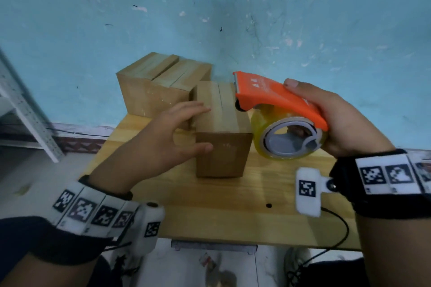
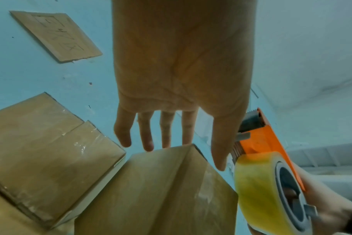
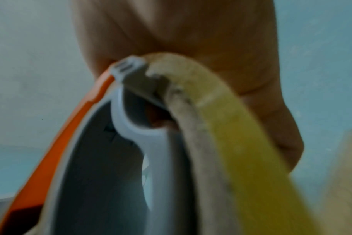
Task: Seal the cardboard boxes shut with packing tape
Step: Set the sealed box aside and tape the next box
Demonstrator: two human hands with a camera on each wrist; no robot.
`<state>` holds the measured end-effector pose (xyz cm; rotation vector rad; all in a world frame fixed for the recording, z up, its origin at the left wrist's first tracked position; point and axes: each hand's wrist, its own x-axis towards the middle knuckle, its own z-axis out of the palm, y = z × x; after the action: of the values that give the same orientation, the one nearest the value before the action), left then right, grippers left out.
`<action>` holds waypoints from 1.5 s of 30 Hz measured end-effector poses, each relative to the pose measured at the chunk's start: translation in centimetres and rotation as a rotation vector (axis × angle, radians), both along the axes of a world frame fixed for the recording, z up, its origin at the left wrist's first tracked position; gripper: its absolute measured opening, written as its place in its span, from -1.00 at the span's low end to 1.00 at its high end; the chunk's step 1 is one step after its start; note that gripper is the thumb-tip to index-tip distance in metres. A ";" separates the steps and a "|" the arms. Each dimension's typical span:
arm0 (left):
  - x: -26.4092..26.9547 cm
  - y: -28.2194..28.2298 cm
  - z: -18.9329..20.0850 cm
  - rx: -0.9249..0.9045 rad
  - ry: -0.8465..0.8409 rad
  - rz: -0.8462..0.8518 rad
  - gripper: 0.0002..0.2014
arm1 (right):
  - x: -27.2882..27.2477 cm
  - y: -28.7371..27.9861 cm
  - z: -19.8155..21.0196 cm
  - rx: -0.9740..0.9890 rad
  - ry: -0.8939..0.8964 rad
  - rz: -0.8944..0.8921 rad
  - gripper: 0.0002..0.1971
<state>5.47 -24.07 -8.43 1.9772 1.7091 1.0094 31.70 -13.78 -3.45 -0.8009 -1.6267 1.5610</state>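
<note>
The left hand [image 1: 163,137] was spread, its fingers straight and slightly apart, the fingertips [image 1: 203,109] reaching onto the left edge of the top of the nearest cardboard box [image 1: 222,144] and the thumb lying against the box's near face; whether the palm touched the cardboard could not be told, and in the left wrist view the fingers seemed to end just at the box's far top edge. That box stood upright on the wooden table [image 1: 233,212], directly in front of the left hand, its two top flaps folded down with the seam between them showing as a dark line. Beyond the left hand's fingers, against the blue wall [image 1: 210,18], two more boxes [image 1: 151,86] sat side by side and touching, with glossy tape glinting on their surfaces. The right hand [image 1: 338,119] was wrapped round the orange tape dispenser [image 1: 279,98], thumb on its top and fingers curled through the core of the yellowish tape roll [image 1: 289,137]. The dispenser was held just to the right of the nearest box, its cutter end raised above the box's far right corner; contact there could not be made out. A piece of cardboard [image 2: 56,35] was fixed to the wall high to the left
</note>
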 end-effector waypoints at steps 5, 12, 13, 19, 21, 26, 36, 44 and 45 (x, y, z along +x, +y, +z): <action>0.8 -0.2 0.1 0.188 -0.384 0.003 -0.87 | 0.6 0.0 -0.5 0.056 -0.131 -0.020 -0.50; 2.7 -0.6 1.3 -0.004 -0.867 -0.010 -0.74 | 0.2 -0.2 -1.4 0.170 -0.241 -0.037 -0.37; 2.8 -0.7 1.4 -0.010 -0.866 0.000 -0.72 | 0.1 -0.4 -1.3 0.173 -0.224 -0.040 -0.41; 3.1 -1.9 2.1 0.007 -0.700 -0.008 -0.73 | -0.7 -1.2 -0.9 0.171 -0.095 -0.025 -0.54; 3.1 -1.9 1.9 -0.007 -0.733 -0.003 -0.70 | -0.9 -1.3 -0.8 0.179 -0.078 -0.018 -0.55; 3.5 -1.4 1.5 -0.331 -1.255 -0.116 -0.64 | -1.1 -1.5 -0.9 0.182 -0.045 -0.015 -0.58; 4.0 -1.2 1.3 -0.504 -1.578 -0.174 -0.76 | -1.4 -1.3 -1.3 0.129 0.016 0.044 -0.63; 2.3 -1.1 1.6 -0.493 -1.497 -0.146 -0.64 | -0.5 -0.5 -1.4 0.220 -0.117 -0.059 -0.46; 2.3 -1.1 1.7 -0.498 -1.491 -0.135 -0.66 | -0.4 -0.5 -1.5 0.233 -0.133 -0.066 -0.42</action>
<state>7.73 -25.16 -6.75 0.5581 0.7740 1.2734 31.26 -14.27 -4.95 -0.8364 -1.8188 1.2664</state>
